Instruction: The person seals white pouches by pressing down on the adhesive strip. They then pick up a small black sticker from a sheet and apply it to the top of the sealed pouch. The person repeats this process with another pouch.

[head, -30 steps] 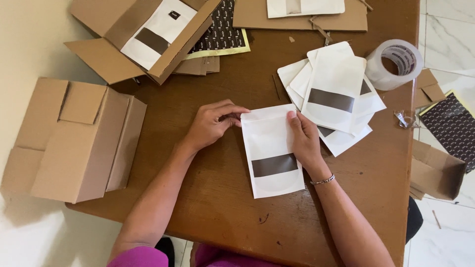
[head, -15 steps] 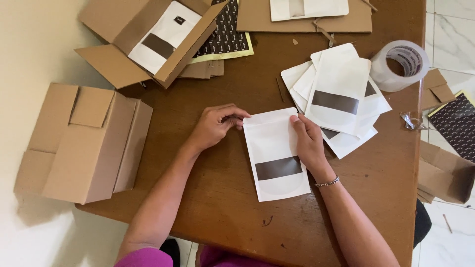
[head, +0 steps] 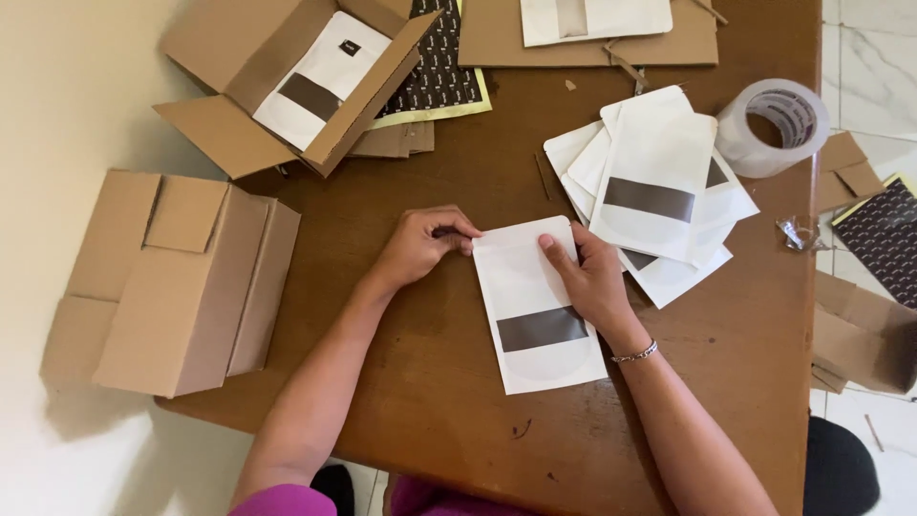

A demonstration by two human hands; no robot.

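Wooden table (head: 458, 382) w/ white pouch (head: 537, 304) flat on it. Your left hand (head: 420, 247) pinches its top-left corner. Right hand (head: 592, 277) presses its top edge, fingers flat.

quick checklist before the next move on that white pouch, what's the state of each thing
1. White pouch lies flat on the table: ok.
2. Left hand pinches the pouch's top left corner: ok.
3. Right hand presses on its right side: ok.
4. Pouch top open or sealed: cannot tell.
5. Pouch apart from the stack of pouches: not ok, the stack runs under the right hand.
6. Open box within view: ok.
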